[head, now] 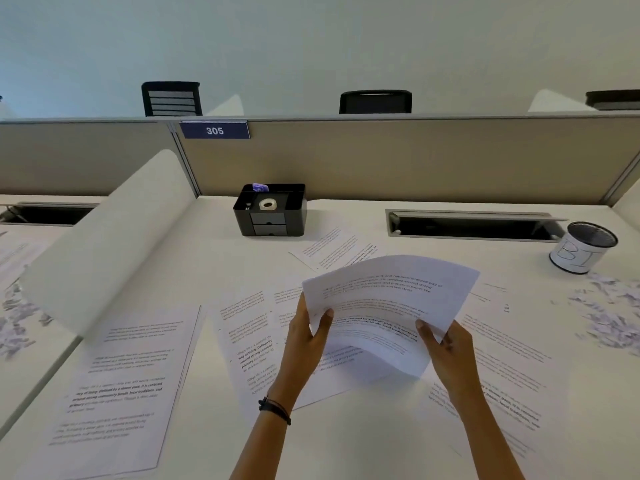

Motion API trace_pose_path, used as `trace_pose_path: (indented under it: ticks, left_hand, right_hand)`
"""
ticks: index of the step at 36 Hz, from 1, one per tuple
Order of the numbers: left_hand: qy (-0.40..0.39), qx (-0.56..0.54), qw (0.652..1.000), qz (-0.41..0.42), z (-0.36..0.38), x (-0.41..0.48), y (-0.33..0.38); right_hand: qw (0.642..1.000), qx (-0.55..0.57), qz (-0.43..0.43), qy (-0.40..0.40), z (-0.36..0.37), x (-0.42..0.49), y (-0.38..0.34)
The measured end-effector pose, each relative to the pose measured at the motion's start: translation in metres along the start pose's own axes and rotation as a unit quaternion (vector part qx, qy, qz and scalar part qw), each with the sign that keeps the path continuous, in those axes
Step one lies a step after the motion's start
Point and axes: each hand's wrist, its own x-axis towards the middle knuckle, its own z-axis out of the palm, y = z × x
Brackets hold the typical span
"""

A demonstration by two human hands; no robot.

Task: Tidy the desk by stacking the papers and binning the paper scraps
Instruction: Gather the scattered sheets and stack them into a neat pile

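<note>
— What covers the white tabletop [214, 258]?
— Loose white printed sheets [121, 382], lying flat all across it.
— And the hands?
— The left hand [304, 341] and the right hand [446, 351] each pinch a near corner of a curved sheaf of white printed papers [388, 299], thumbs on top, lifted above the sheets.
— Scraps?
— Torn white paper scraps [609, 313] lie far right, near a black mesh cup wrapped in white paper [581, 249] that reads "BI". A blue partition sign [214, 130] reads "305".
</note>
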Motion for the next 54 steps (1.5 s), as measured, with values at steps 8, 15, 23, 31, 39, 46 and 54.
trace_pose_path:
  ticks: [8,15,23,31,39,46,54]
  left_hand:
    - [0.030,0.142,0.989,-0.017,-0.023,0.003,-0.052]
    - [0.122,0.305,0.913,-0.243,-0.046,0.002,-0.105]
    - [0.023,0.339,0.899,-0.278,-0.063,0.018,-0.119]
    - [-0.068,0.397,0.880,-0.251,-0.067,0.020,-0.127]
    - [-0.150,0.394,0.884,-0.204,-0.081,0.010,-0.129]
    - [-0.137,0.346,0.911,-0.180,-0.091,0.003,-0.129]
    - [-0.114,0.097,0.965,-0.217,-0.091,-0.005,-0.121]
  right_hand:
    - [0.999,-0.001,0.006,0.035,0.004,0.003,0.003]
    - [0.998,-0.005,-0.004,0.060,0.003,0.010,0.014]
    - [0.997,0.012,0.025,0.078,0.002,0.017,0.026]
    - [0.995,0.034,0.057,0.080,0.001,0.020,0.037]
    - [0.993,0.017,0.119,-0.005,0.008,0.018,0.061]
    - [0.987,-0.015,0.156,-0.038,0.031,0.005,0.088]
    - [0.992,-0.112,0.053,-0.005,0.047,-0.013,0.102]
